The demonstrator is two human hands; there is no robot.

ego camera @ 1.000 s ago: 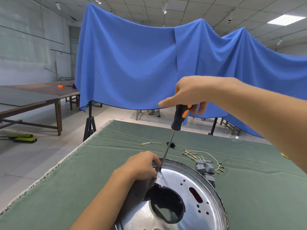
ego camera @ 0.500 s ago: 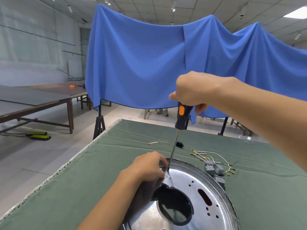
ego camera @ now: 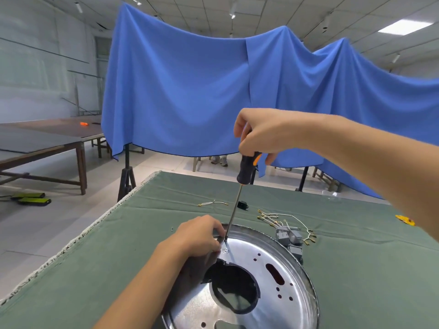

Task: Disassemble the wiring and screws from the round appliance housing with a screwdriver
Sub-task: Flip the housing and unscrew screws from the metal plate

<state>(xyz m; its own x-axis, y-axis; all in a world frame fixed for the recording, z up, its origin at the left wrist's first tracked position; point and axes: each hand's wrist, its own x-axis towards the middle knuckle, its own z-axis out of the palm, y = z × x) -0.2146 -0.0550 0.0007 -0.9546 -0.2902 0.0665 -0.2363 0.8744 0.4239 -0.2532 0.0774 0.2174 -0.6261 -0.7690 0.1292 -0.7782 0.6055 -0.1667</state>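
Observation:
A shiny round metal housing (ego camera: 268, 293) with a large dark centre hole lies on the green table cloth. My right hand (ego camera: 263, 134) grips the black and orange handle of a screwdriver (ego camera: 245, 168) from above. Its thin shaft slants down to a screw (ego camera: 225, 251) near the housing's far left rim. My left hand (ego camera: 199, 233) holds that rim beside the tip, fingers curled over the edge. Loose white wires with yellow terminals (ego camera: 278, 218) and grey connector blocks (ego camera: 288, 238) lie just behind the housing.
A short wire (ego camera: 212, 203) and a small black part (ego camera: 242, 205) lie further back on the green cloth (ego camera: 118, 245). A yellow piece (ego camera: 405, 220) sits at the right. A tiny screw (ego camera: 171, 229) rests left of my hand. Blue drapes hang behind; wooden tables stand at left.
The camera view has shifted a little. My right hand has turned on the screwdriver handle, whose orange stripe now faces right. The tip stays at the same screw and my left hand stays put.

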